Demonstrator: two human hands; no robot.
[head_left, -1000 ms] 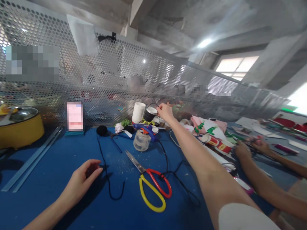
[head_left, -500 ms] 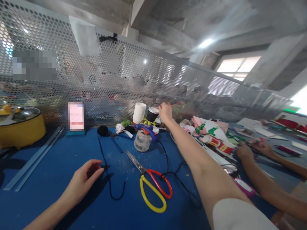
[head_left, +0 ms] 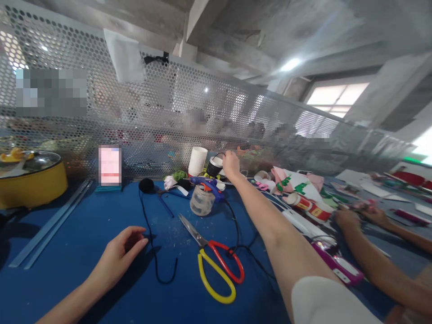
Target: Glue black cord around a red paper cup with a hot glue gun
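black cup, rim pinched by right hand, left hand half-curled on blue table

The right hand sinks a little beside the white cup stack. One second ago it pinched the small black cup by the rim, at the middle height of the stack. Now hand and cup are lower, close to the foot of the stack. The hand also turns: its back now faces the camera, and the grip on the rim is hidden. Far to the right of the stack, the co-worker's hands shift slightly, and a purple case near them shows more fully.
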